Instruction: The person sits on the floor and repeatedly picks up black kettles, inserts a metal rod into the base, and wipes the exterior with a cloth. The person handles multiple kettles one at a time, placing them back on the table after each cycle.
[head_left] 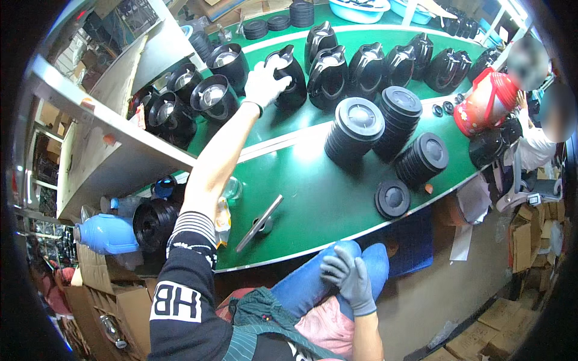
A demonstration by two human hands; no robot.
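My left hand (pixel 265 81), in a white glove, reaches out over the green conveyor table (pixel 313 192) and grips the top of a black jug body (pixel 290 78). More black jug bodies (pixel 349 69) stand in a row to its right, and open black jug shells (pixel 214 93) with shiny insides sit to its left. My right hand (pixel 349 278), in a grey glove, rests on my blue-jeaned knee below the table edge and holds nothing. Stacks of black round lids (pixel 355 129) stand in the middle of the table.
A single black lid (pixel 392 198) lies near the front edge. A metal rod tool (pixel 260 222) lies on the table by my left arm. A red jug (pixel 484 102) sits in front of another person at the right. A blue jug (pixel 108 234) and cardboard boxes lie at the lower left.
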